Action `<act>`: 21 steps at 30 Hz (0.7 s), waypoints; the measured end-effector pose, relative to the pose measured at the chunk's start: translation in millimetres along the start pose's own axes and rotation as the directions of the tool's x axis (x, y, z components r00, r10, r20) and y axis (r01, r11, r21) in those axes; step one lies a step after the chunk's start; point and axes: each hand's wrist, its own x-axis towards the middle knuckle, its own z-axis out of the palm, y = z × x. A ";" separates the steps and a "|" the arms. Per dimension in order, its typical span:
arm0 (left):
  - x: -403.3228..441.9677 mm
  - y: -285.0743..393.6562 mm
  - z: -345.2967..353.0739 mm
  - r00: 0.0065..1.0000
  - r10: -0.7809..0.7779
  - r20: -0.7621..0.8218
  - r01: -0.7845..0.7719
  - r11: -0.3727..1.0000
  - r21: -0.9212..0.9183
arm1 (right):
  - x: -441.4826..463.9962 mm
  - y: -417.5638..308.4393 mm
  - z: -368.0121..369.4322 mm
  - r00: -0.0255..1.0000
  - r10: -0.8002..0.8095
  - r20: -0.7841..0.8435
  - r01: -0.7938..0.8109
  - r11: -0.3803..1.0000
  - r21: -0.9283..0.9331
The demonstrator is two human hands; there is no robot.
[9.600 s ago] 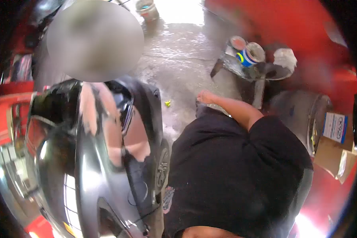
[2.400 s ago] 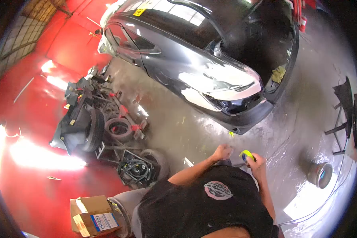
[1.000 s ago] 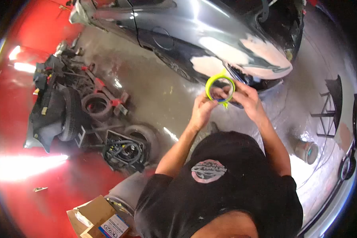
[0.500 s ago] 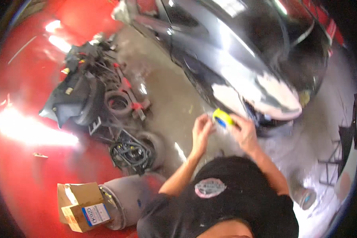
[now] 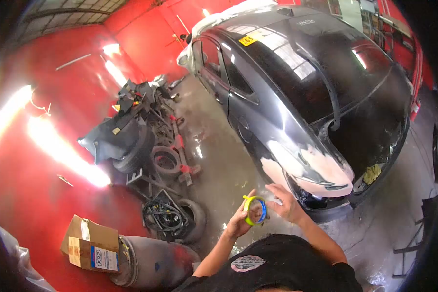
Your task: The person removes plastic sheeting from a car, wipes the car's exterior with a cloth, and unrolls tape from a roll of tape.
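Observation:
A roll of yellow tape (image 5: 247,216) with a blue inner core is in front of my chest. My left hand (image 5: 237,223) is closed on the roll's left side, and the open ring faces up toward me. Just right of the roll is my right hand (image 5: 286,207), its fingers stretched out and apart from the thumb; I cannot tell whether a fingertip touches the tape. Beyond my hands stands a dark car (image 5: 258,109), with pale filler patches (image 5: 321,170) on its rear corner.
Car parts and tyres (image 5: 165,160) are piled along the red wall (image 5: 39,194). At lower left, a cardboard box (image 5: 95,238) sits on a grey drum (image 5: 155,260). A yellowish cloth (image 5: 372,174) lies in the car's rear opening. A dark metal stand (image 5: 411,248) is at right.
The view has tilted up, showing more of the car. The tape roll has passed from my right hand to my left and turned ring-side up. My right hand has opened.

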 end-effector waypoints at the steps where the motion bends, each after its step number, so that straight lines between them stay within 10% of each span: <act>1: 0.9 -3.2 3.6 0.999 -0.023 0.048 0.024 1.000 -0.019 | -1.5 0.7 -7.7 0.988 0.037 0.148 -0.057 0.989 0.133; 3: -0.1 -14.0 6.7 0.988 -0.069 0.141 0.078 0.996 -0.054 | -2.7 3.2 -20.0 0.896 0.045 0.442 -0.222 0.907 0.358; 7: -0.2 -33.2 16.4 0.990 -0.046 0.131 0.048 0.999 -0.018 | -25.4 4.3 -20.8 0.876 0.205 0.436 -0.405 0.805 0.434; 14: 19.2 -46.3 26.9 0.925 -0.028 -0.379 0.090 0.985 0.145 | -45.2 5.5 -44.9 0.959 0.285 0.013 -0.279 0.928 0.249; 21: 35.0 -46.6 33.3 0.895 0.175 -0.411 0.040 0.885 0.465 | -58.3 -2.0 -60.6 0.958 0.267 -0.108 -0.261 0.963 0.068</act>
